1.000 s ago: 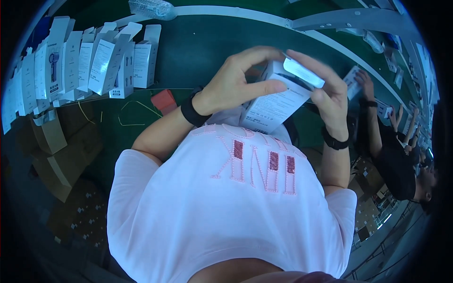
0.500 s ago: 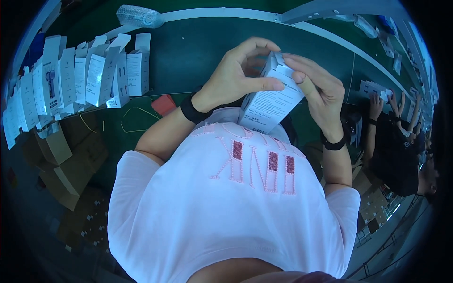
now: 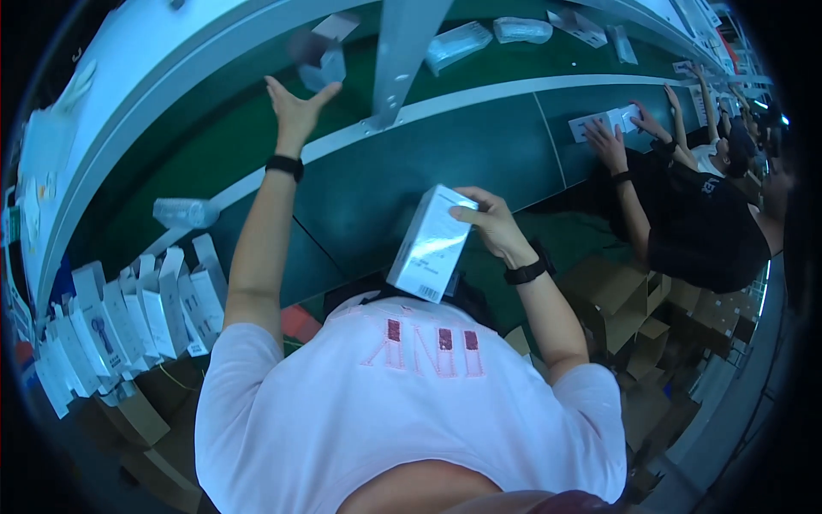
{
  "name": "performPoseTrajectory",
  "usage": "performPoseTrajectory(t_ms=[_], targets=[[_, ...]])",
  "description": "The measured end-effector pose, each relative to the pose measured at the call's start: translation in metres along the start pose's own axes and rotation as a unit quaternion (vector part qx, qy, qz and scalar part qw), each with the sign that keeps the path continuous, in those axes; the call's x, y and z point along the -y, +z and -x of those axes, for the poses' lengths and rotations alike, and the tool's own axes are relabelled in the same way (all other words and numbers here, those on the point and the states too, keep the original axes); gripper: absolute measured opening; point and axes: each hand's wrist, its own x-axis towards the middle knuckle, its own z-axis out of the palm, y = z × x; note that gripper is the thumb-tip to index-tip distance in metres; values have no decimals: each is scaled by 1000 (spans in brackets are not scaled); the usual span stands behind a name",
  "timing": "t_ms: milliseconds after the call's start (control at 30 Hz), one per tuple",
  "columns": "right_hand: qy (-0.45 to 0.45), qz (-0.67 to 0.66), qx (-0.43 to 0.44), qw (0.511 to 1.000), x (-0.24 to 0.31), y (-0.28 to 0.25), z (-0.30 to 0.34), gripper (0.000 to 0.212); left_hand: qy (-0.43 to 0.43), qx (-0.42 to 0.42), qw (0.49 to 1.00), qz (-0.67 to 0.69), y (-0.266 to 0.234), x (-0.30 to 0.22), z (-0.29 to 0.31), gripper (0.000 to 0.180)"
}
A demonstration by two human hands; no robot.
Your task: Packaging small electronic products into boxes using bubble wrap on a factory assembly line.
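Note:
My right hand grips a white carton by its upper right side, thumb on the front. The carton tilts in front of my shirt, its visible end closed. My left arm stretches far forward over the green belt. There my left hand is open, thumb and fingers spread, just short of a pale, open-topped box with a raised flap. That box is smeared by motion, and its contents cannot be made out.
White cartons with raised flaps stand in a row at the left. A clear plastic-wrapped pack lies by the rail, with another wrapped pack farther along the belt. A metal post rises ahead. At right, a co-worker handles a white box.
My left hand has let go of the carton and reached far forward and left. My right hand has lowered the carton leftward. The view has swung, bringing more of the belt into sight.

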Motion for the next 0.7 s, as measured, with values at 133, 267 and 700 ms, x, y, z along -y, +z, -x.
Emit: performPoseTrajectory(t_ms=[133,267,700], targets=[[-75,2,-115,991,-13,-129,-44,36,-26,-16,998,-63,38,30,-43,113],[-163,241,-253,923,3,-255,-85,35,65,6,990,125,32,14,-16,75],[-241,648,-371,619,50,-278,-124,58,-7,46,981,-189,-82,-93,155,84]])
